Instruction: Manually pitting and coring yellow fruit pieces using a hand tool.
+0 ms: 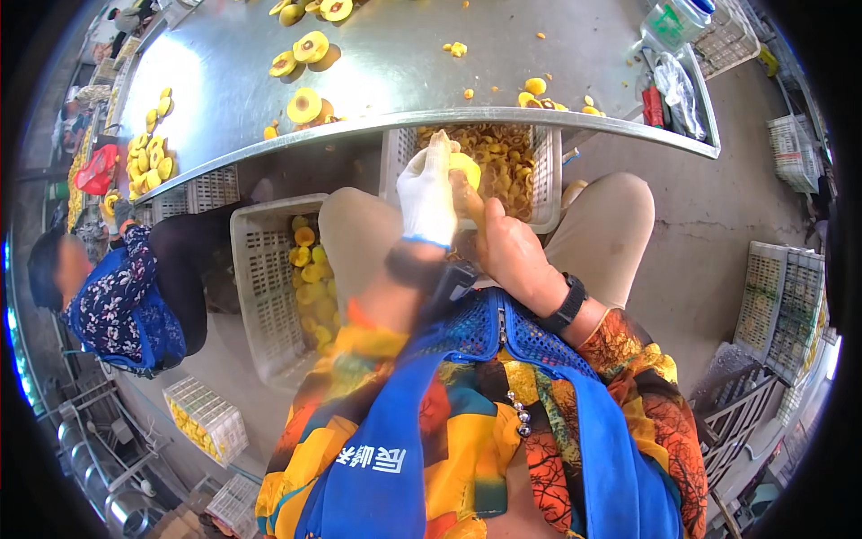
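My left hand (428,192), in a white knit glove, grips a yellow peach half (466,170) above a white plastic crate (552,178) of fruit scraps (508,155). Bare and closed, my right hand (513,248) holds a tan-handled tool (475,207) against the fruit's lower side. The tool's working end is hidden by the peach and the glove. Beyond my hands, peach halves with brown centres (304,106) lie on the metal table (411,74), near its front edge and farther back.
Beside my left knee stands a crate (262,290) of yellow peach halves (311,273). A person (128,296) sits at the left by a peach pile (148,162). A plastic jar (675,25), a red-handled item (652,106) and a clear bag (677,87) occupy the table's right end. Stacked crates (781,310) stand right.
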`<state>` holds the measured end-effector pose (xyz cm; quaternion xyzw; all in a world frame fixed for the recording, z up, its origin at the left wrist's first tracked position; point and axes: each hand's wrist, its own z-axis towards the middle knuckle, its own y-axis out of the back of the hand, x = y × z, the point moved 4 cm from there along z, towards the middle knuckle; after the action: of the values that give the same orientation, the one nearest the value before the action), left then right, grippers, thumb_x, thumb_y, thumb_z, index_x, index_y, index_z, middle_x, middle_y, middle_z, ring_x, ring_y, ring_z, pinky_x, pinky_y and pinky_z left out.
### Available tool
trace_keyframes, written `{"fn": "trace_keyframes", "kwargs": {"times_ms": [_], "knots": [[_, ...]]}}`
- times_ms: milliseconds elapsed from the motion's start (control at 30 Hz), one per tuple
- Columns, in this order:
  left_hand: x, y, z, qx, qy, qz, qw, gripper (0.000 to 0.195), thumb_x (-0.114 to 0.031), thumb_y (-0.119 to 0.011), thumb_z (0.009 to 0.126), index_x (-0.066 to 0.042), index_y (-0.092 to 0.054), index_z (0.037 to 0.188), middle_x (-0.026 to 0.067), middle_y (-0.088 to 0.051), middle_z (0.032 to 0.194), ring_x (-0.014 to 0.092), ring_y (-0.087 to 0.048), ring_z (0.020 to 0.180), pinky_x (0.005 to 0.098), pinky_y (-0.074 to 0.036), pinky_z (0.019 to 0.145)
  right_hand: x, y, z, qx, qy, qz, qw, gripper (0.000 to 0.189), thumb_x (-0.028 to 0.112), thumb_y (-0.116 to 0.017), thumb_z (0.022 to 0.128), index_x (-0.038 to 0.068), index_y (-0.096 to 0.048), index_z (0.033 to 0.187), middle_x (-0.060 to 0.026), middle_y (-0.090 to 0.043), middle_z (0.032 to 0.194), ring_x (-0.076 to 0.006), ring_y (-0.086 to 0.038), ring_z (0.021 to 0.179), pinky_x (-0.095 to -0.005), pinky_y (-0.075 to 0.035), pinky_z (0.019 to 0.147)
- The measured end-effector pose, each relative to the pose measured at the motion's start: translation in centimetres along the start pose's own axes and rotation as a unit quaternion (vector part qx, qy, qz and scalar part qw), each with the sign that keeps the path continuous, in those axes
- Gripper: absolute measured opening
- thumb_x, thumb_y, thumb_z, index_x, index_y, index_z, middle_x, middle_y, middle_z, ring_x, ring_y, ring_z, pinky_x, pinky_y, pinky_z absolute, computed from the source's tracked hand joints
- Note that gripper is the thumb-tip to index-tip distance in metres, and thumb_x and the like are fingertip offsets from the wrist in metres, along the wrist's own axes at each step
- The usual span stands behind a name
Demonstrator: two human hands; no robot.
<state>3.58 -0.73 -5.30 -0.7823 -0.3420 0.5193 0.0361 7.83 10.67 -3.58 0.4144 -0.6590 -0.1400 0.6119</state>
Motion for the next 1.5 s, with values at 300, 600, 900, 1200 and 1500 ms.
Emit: {"fn": "trace_keyframes", "kwargs": {"times_ms": [300, 600, 900, 1200, 1500], "knots": [[-0.3, 0.0, 0.2, 0.0, -0.033, 0.037, 0.999, 0.03, -0.031, -0.058, 0.084, -0.001, -0.059, 0.078, 0.005, -0.057, 0.064, 0.011, -0.053, 0.052, 0.0221, -0.041, 0.046, 0.0, -0.2, 0.5, 0.021, 0.0, 0.069, 0.997, 0.02, 0.006, -0.051, 0.075, -0.004, -0.038, 0.086, -0.0289, -0.054, 0.068, -0.0448, -0.054, 0.068, -0.0475, -0.042, 0.058], [-0.6, -0.1, 0.2, 0.016, -0.044, 0.101, 0.994, 0.038, -0.038, -0.053, 0.085, -0.001, -0.061, 0.082, 0.0041, -0.059, 0.069, 0.008, -0.053, 0.058, 0.0197, -0.042, 0.052, -0.4, -0.2, 0.8, 0.055, -0.014, 0.128, 0.99, 0.022, 0.009, -0.053, 0.075, -0.005, -0.041, 0.086, -0.0303, -0.054, 0.072, -0.0455, -0.054, 0.072, -0.0454, -0.043, 0.061], [-1.6, 0.3, 0.6, 0.12, 0.051, 0.009, 0.991, 0.041, -0.039, -0.052, 0.086, 0.001, -0.057, 0.085, 0.0103, -0.059, 0.074, 0.014, -0.054, 0.061, 0.0245, -0.044, 0.055, -0.4, -0.4, 1.0, 0.105, -0.071, 0.213, 0.969, 0.022, 0.012, -0.051, 0.078, -0.004, -0.046, 0.091, -0.0135, -0.054, 0.064, -0.0203, -0.054, 0.052, -0.0329, -0.043, 0.046], [0.1, 1.1, 0.7, 0.062, 0.027, 0.118, 0.991, 0.041, -0.043, -0.054, 0.083, -0.002, -0.057, 0.088, 0.0106, -0.062, 0.076, 0.015, -0.059, 0.068, 0.0264, -0.049, 0.057, 1.4, 0.1, 0.2, 0.16, -0.136, 0.288, 0.934, 0.019, 0.014, -0.05, 0.079, 0.001, -0.046, 0.092, -0.0051, -0.05, 0.061, -0.0098, -0.045, 0.04, -0.0246, -0.036, 0.034], [-0.3, -0.1, -0.3, 0.073, 0.153, -0.049, 0.984, 0.034, -0.04, -0.058, 0.081, -0.006, -0.053, 0.081, 0.0111, -0.057, 0.068, 0.02, -0.055, 0.056, 0.029, -0.047, 0.05, -0.5, -1.5, 0.0, 0.282, -0.146, 0.476, 0.82, 0.014, 0.009, -0.05, 0.079, 0.005, -0.045, 0.091, -0.0004, -0.043, 0.056, -0.0061, -0.034, 0.034, -0.0208, -0.027, 0.029]]}}
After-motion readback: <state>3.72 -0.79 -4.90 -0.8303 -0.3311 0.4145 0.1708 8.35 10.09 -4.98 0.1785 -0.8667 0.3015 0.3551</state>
